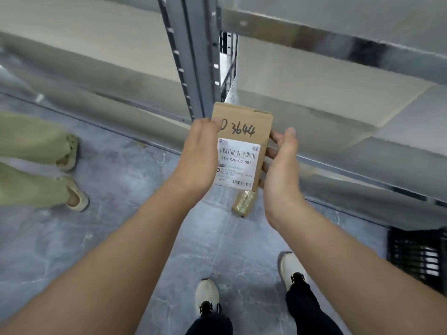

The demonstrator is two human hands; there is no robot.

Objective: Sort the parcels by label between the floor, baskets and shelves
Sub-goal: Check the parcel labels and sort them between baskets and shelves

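I hold a small flat cardboard parcel (244, 131) up in front of me with both hands. It bears handwritten digits "3644" and a white barcode label (238, 163) reading "K20". My left hand (199, 158) grips its left edge, thumb on the front face. My right hand (281, 165) cups its right edge, fingers curled behind it. A small parcel wrapped in yellowish tape (244, 204) lies on the grey floor just below, near the shelf foot.
Grey metal shelving (193, 68) with pale boards fills the view ahead and to the right. A black slatted basket (418, 255) stands on the floor at right. Another person's legs in green trousers and sandals (72, 182) are at left. My shoes (208, 296) are below.
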